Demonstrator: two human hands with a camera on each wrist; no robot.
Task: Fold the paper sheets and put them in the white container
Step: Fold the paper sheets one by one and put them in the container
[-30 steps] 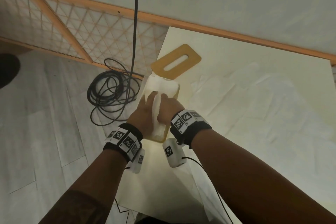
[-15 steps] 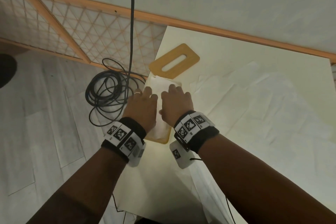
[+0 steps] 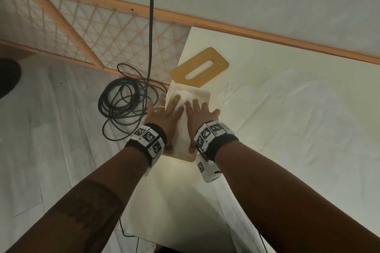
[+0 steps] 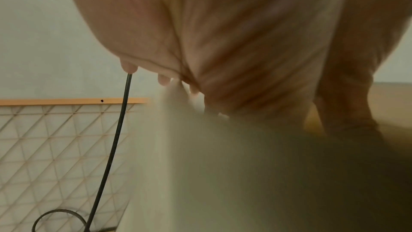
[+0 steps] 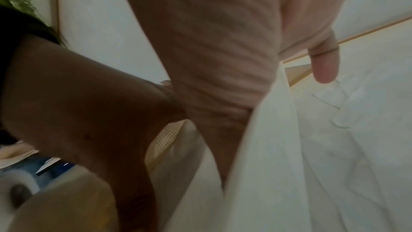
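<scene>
A white container point(image 3: 203, 94) stands at the table's left edge with folded white paper point(image 3: 182, 129) lying in it. My left hand point(image 3: 164, 114) and right hand point(image 3: 200, 116) lie side by side on top of that paper, fingers straight and spread, palms pressing down. The thumbs reach the container's near end. In the left wrist view the palm point(image 4: 223, 41) hovers close over the blurred paper point(image 4: 223, 165). The right wrist view shows the right palm point(image 5: 211, 59) against white paper point(image 5: 278, 165). Most of the container's inside is hidden by the hands.
A wooden lid with a slot point(image 3: 218, 63) lies just beyond the container. Large crumpled paper sheets point(image 3: 287, 113) cover the table to the right. A coiled black cable point(image 3: 123, 104) lies on the floor at left, one strand point(image 3: 151, 26) hanging down. A lattice panel point(image 3: 92, 26) stands behind.
Both hands went from gripping the bunched paper over the container to lying flat on it with fingers spread. The paper now sits lower in the container.
</scene>
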